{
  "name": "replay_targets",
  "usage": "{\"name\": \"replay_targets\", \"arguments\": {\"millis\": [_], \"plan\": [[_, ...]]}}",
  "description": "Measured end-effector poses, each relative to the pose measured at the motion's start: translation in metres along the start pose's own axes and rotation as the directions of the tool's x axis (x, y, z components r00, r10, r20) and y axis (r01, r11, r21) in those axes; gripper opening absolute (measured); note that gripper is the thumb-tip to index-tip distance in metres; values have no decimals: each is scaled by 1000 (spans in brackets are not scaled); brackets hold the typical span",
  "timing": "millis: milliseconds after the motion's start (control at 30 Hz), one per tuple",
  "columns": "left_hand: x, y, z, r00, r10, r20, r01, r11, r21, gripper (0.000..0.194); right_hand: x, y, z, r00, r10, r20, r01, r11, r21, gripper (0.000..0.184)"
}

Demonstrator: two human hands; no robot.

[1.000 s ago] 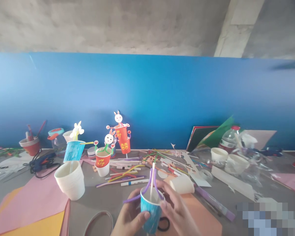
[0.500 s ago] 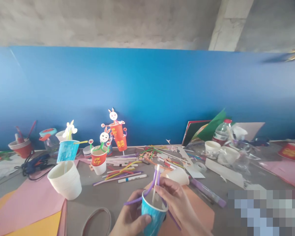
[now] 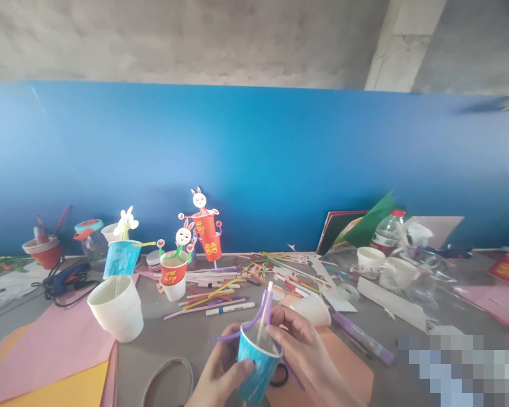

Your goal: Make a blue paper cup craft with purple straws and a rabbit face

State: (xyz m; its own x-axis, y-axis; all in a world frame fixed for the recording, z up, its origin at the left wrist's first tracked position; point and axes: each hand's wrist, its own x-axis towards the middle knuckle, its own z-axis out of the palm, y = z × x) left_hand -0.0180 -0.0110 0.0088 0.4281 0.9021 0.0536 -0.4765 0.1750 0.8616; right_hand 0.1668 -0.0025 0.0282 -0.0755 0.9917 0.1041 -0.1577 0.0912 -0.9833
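Note:
My left hand [image 3: 223, 364] is closed around the left side of a blue painted paper cup [image 3: 258, 367], its thumb across the front. The cup tilts slightly, its open rim up. Inside stands a white straw [image 3: 266, 305], with a purple pipe cleaner [image 3: 254, 325] along it whose ends bend out over the rim on both sides. My right hand [image 3: 299, 342] is at the right rim, thumb and fingers pinched on the purple pipe cleaner near the straw. Behind the cup, a black ring-shaped handle [image 3: 280, 375] lies on orange paper [image 3: 343, 362].
Behind my hands lie a white cup [image 3: 311, 310], a marker [image 3: 230, 308] and scattered pipe cleaners [image 3: 214, 294]. To the left are stacked white cups [image 3: 116, 308], a glue gun [image 3: 68, 280] and rabbit-headed cup figures [image 3: 173, 265]. A bottle [image 3: 388, 229] stands at the back right.
The cup and both hands have shifted slightly left in view, while the background has shifted slightly right. The black handle behind the cup shows more now. Both grips look the same.

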Motion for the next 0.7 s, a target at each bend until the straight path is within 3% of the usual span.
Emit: {"name": "replay_targets", "arguments": {"millis": [167,300,433,533,633,700], "plan": [[0,-10,-10,996,-34,-79,27,996,-89,53,-1,0,1,999,44,24,-45,997,62,33],[2,-9,-10,999,-47,-19,44,991,-127,54,-1,6,1,998,28,63,-31,998,45,27],[2,-7,-7,999,20,49,-23,998,65,68,-1,13,1,996,-74,50,77,995,-62,26],[1,-13,-12,997,-47,-59,54,991,121,61,-2,12,2,998,11,62,-10,1000,-24,26],[0,-18,-18,974,-111,-196,113,994,-6,57,-6,6,3,992,82,93,-89,994,69,27],[1,-18,-20,967,-120,-225,102,991,-89,56,-8,1,4,989,64,133,-79,991,111,32]]}}
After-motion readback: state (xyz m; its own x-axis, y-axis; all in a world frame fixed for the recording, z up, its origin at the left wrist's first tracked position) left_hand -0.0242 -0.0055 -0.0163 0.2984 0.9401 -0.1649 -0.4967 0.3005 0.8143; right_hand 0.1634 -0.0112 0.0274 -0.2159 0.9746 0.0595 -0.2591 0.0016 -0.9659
